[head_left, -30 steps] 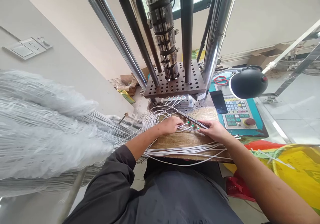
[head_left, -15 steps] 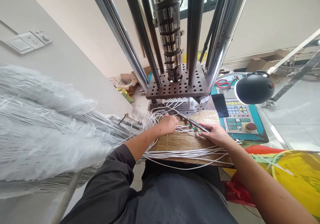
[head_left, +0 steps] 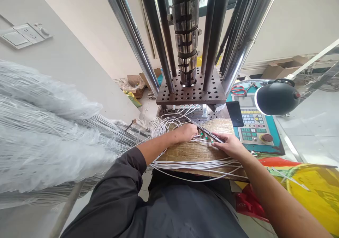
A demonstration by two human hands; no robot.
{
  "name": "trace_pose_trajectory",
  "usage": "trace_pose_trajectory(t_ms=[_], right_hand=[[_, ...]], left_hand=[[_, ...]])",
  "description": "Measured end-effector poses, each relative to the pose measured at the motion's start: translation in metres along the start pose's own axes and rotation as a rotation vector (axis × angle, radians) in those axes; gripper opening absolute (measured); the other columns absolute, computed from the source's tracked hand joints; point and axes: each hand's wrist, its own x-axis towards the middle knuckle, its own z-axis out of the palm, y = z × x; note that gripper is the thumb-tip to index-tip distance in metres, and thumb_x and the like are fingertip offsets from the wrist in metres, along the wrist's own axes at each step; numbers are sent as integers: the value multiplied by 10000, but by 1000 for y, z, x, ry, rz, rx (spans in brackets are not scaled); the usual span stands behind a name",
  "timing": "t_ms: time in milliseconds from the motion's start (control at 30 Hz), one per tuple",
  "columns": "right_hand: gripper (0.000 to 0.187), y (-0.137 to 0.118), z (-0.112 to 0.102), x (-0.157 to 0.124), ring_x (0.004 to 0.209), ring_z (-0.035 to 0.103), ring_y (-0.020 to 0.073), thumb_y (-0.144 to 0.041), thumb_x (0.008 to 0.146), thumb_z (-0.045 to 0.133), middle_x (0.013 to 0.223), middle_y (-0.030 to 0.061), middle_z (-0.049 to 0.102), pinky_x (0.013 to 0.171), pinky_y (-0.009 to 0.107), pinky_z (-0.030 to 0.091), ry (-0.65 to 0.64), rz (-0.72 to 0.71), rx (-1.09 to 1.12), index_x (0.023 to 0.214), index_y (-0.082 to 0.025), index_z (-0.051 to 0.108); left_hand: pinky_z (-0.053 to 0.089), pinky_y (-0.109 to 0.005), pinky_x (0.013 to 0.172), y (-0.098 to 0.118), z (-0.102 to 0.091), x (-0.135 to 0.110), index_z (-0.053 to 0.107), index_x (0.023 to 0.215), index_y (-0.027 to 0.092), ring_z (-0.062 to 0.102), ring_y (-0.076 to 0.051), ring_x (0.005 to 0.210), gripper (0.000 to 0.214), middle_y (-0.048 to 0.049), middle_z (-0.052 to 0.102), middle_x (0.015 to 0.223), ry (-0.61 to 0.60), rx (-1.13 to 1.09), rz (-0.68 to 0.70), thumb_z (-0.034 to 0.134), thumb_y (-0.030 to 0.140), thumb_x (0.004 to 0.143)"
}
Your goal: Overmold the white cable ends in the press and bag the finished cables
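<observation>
My left hand [head_left: 186,132] rests curled on a wooden board [head_left: 196,151], fingers closed on thin white cables [head_left: 169,123] with green tips [head_left: 202,134]. My right hand [head_left: 230,143] lies on the same board, its fingers pinching the end of a dark narrow metal strip [head_left: 208,132] that runs diagonally between the two hands. More white cables [head_left: 196,164] loop across the board's near edge. Behind the board, a row of green-tipped cable ends [head_left: 188,106] sits in a fixture under a perforated press plate [head_left: 192,89].
Steel columns [head_left: 132,36] of a vertical press rise above the plate. A large bundle of white cables in plastic [head_left: 47,132] fills the left. At the right are a keypad control panel [head_left: 253,126], a black phone [head_left: 234,113], a black lamp [head_left: 277,98], red scissors [head_left: 239,88] and yellow sacks [head_left: 312,188].
The view has tilted and shifted slightly. My left hand has edged right toward the green tips. My right hand has stayed at the strip's end.
</observation>
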Motion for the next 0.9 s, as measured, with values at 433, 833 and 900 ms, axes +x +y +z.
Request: trace_pose_trajectory(t_ms=[433, 833, 900], right_hand=[[551, 5, 1, 2, 1140, 687, 289, -381, 741, 762, 1228, 37, 732, 1065, 395, 502, -13, 29, -10, 1267, -223, 709], [558, 5, 1, 1, 1127, 691, 302, -377, 748, 765, 1219, 44, 735, 1057, 419, 515, -19, 12, 42, 1277, -211, 703], [570, 7, 1, 2, 1139, 685, 307, -391, 754, 761, 1233, 46, 729, 1075, 436, 500, -32, 10, 51, 1289, -206, 694]], left_hand=[[478, -281, 775, 4, 15, -14, 781, 828, 168, 613, -155, 803, 201, -44, 676, 820, 260, -144, -255, 619, 231, 930], [426, -351, 823, 13, 28, -18, 779, 744, 233, 591, -183, 854, 209, -19, 737, 785, 527, -56, -362, 648, 221, 906], [421, -355, 824, 14, 29, -18, 777, 734, 237, 591, -179, 848, 213, -15, 740, 785, 557, -60, -360, 652, 226, 907]])
